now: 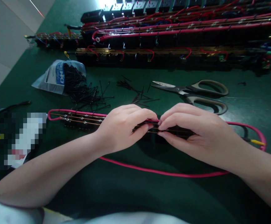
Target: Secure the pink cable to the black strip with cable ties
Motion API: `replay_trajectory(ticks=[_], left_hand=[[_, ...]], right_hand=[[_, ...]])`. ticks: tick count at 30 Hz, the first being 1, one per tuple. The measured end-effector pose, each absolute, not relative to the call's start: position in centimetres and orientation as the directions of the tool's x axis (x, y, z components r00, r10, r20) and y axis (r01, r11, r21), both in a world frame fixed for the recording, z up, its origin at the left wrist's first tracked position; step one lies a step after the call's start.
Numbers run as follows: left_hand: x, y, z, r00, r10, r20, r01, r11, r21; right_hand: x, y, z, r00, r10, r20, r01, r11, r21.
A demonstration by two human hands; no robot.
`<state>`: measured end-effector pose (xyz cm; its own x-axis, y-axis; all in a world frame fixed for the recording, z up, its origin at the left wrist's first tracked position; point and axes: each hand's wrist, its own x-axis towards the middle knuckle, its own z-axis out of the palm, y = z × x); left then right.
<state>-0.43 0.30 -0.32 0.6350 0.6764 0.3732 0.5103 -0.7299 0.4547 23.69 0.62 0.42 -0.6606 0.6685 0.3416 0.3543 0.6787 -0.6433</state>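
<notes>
Pale, blurred cloth [135, 218] shows on the near side of the strip [85, 119], a slim black length lined with thin coppery rods, lying on the smooth green table [126, 194]. Left hand [123, 127] and right hand [193, 127] pinch the strip's middle between thumb and curled fingers; whether they hold anything finer is hidden. Round red cable [163, 173] follows the strip's far edge and bows out on its near side. Beyond the strip lie taper-bladed scissors [184, 92], spindly black ties [88, 97] and a crinkled clear bag [50, 77].
</notes>
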Motion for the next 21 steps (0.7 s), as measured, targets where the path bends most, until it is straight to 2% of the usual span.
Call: replay_trajectory(ticks=[9,17,21], left_hand=[[-0.34,0.27,-0.24,0.627,0.686,0.37,0.521,-0.722,0.455],[-0.38,0.27,-0.5,0.602,0.706,0.372,0.531,-0.703,0.473],[-0.34,0.17,-0.36,0.57,0.733,0.371,0.549,-0.676,0.492]], right_hand=[[24.06,0.5,0.24,-0.604,0.726,0.328,0.426,0.642,-0.637],[23.69,0.79,0.18,-0.676,0.644,0.358,0.362,0.714,-0.6],[23.82,0.62,0.32,-0.667,0.665,0.335,0.38,0.691,-0.616]])
